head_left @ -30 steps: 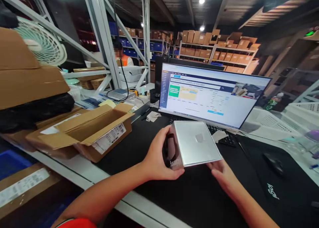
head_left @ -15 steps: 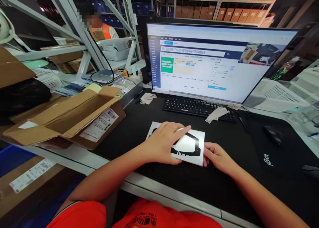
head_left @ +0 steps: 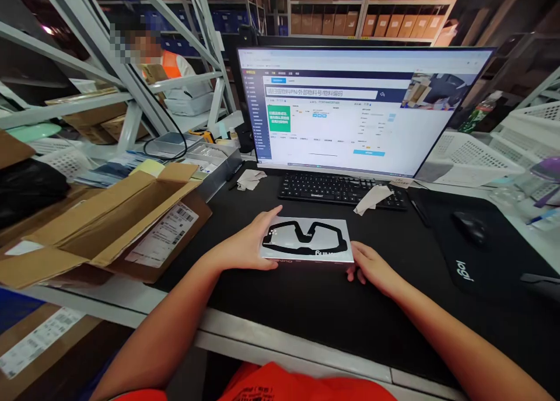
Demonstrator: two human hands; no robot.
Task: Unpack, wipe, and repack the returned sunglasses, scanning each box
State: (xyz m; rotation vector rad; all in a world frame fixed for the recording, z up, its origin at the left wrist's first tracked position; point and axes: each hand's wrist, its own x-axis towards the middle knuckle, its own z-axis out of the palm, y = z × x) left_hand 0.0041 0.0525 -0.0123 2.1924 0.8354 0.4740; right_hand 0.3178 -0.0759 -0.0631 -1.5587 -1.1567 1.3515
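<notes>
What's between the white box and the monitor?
The head view shows a stretch of black mat beyond the white box, then the keyboard just before the monitor. A paper scrap lies over the keyboard's near edge, toward the right.

The bare left hand [head_left: 247,243] is set in a wide clasp; the bare right hand [head_left: 371,268] is held with curled fingers. Both bare forearms [head_left: 186,299] are extended across the near edge of the black-topped desk [head_left: 301,302].
</notes>
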